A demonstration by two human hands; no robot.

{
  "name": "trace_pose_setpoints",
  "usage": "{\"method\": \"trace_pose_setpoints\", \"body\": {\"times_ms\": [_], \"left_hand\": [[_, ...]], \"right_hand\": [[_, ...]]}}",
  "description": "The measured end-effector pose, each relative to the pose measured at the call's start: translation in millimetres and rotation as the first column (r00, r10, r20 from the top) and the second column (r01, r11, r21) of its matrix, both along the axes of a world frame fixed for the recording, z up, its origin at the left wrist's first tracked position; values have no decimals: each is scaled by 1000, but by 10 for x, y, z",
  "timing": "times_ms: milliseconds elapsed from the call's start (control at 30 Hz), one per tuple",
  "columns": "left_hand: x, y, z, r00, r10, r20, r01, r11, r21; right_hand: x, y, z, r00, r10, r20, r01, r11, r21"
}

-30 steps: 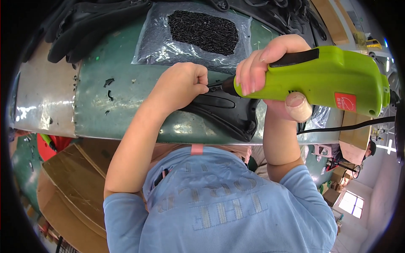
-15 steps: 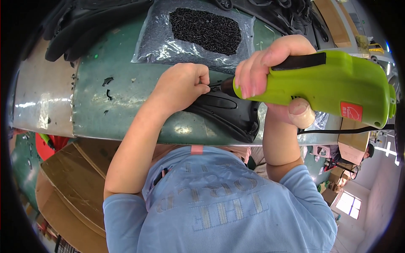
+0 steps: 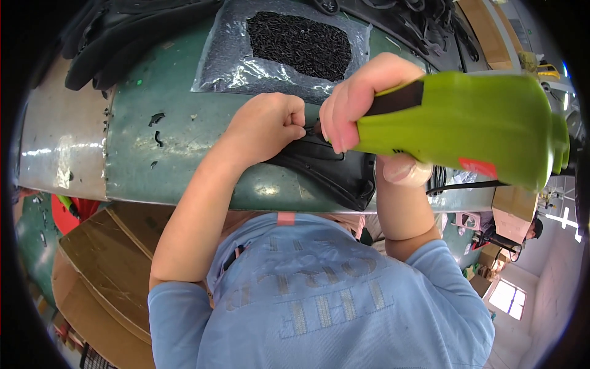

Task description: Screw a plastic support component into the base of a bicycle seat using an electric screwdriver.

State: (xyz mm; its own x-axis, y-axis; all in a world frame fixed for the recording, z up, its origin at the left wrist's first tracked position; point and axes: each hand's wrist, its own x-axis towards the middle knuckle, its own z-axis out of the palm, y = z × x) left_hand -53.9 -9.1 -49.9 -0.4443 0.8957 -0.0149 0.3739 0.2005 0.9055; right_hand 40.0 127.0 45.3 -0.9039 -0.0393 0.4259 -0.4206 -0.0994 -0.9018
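My right hand [image 3: 347, 111] is wrapped round a lime-green electric screwdriver [image 3: 455, 123] with a black grip strip and a red label. The tool lies nearly level, its nose pointing left and hidden behind my fingers. A pale wrap covers the thumb tip. Just left of the nose, my left hand [image 3: 264, 126] is closed, thumb and forefinger pinched at the upper edge of a black moulded part [image 3: 335, 175]. Whether a small piece is also between those fingertips cannot be seen. The part rests near the table's front edge, partly under both hands.
Beyond my hands lies a clear plastic bag [image 3: 230, 67] of small black screws [image 3: 301, 46]. Black padded pieces [image 3: 129, 43] pile at the far left of the green table [image 3: 184, 166]. A black cord [image 3: 467, 187] trails right. Cardboard [image 3: 110, 264] stands at the lower left.
My right hand and the screwdriver have moved left, closer to my left fingertips, and the tool's rear has swung slightly. My left hand has stayed in place.
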Motion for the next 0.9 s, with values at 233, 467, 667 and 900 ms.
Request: {"method": "trace_pose_setpoints", "body": {"times_ms": [233,467,667,900], "left_hand": [[45,-26,-26,996,48,-78,-43,997,57],[73,-64,99,992,11,-123,-18,998,-54],[241,-77,257,870,69,488,-156,978,139],[790,-30,305,110,-145,983,-394,902,177]], "right_hand": [[54,-52,102,990,-55,133,54,998,8],[132,212,302,957,164,-241,-165,986,17],[527,539,497,957,-27,-290,-6,994,-113],[878,536,330,926,-132,-353,-6,931,-366]]}}
